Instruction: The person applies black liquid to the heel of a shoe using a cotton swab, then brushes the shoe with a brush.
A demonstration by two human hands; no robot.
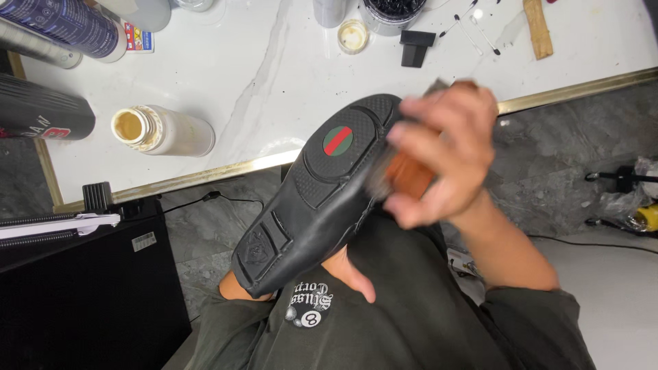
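A black leather loafer is held sole-up over my lap, its rubber sole showing a round green and red emblem. My left hand is mostly hidden under the shoe and grips it from below; only the thumb and part of the wrist show. My right hand, blurred by motion, is closed around a brown wooden-handled brush whose bristles press against the shoe's right edge near the heel.
A white marble table with a gold edge holds an open white bottle lying on its side, dark spray cans, a small jar, cotton swabs and a wooden stick. A black case stands at left.
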